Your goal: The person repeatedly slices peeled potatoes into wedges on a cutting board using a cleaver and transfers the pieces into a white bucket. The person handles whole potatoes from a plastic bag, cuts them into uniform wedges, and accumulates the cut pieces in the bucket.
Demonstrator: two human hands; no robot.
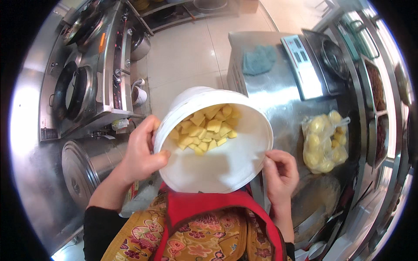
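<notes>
A round white plastic bucket [209,177] is held tilted in front of my red apron, its mouth towards me. Cut chunks of peeled potato [204,129] lie heaped against its far inner wall. My left hand [143,153] grips the rim on the left, the thumb over the edge. At the right side of the rim, my right hand [281,173] pinches the edge between thumb and fingers. Both hands carry the bucket between the stove side and the steel worktable.
A steel worktable [267,88] on the right bears a teal cloth [259,60], a digital scale [302,65] and a clear bag of peeled potatoes [323,140]. On the left are a stove [104,75] with woks and a large lidded steel pot [78,169].
</notes>
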